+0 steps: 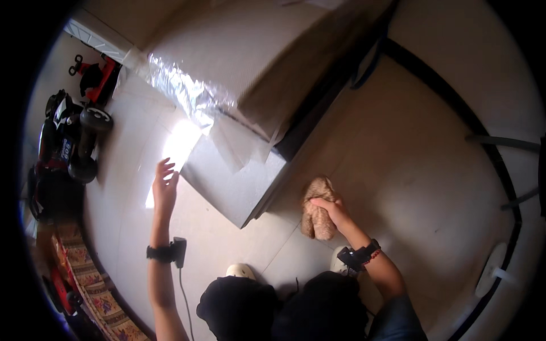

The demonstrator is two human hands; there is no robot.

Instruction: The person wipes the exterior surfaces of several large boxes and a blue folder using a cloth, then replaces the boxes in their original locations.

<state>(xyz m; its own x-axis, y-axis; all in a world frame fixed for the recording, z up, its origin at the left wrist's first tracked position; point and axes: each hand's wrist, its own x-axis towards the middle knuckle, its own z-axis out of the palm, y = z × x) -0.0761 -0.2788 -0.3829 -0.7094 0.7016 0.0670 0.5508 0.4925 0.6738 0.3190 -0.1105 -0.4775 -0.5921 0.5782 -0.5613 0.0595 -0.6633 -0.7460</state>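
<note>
My right hand (334,210) is closed around a bunched brown cloth (320,223), held above the tiled floor. One end of the cloth sticks up past the thumb and its folds hang below. My left hand (165,187) is raised over the bright patch of floor, fingers apart and holding nothing. Between the two hands juts the grey corner of a piece of furniture (239,183). A ribbed light covering (256,47) lies over its upper part, with crinkled clear plastic (181,89) along the left edge.
Ride-on toy vehicles (76,140) stand along the left wall, near a flower-patterned cloth (96,285). A black baseboard (452,98) curves along the right wall. A white disc-shaped object (490,270) is at the lower right. A cable (186,298) hangs from my left wrist device.
</note>
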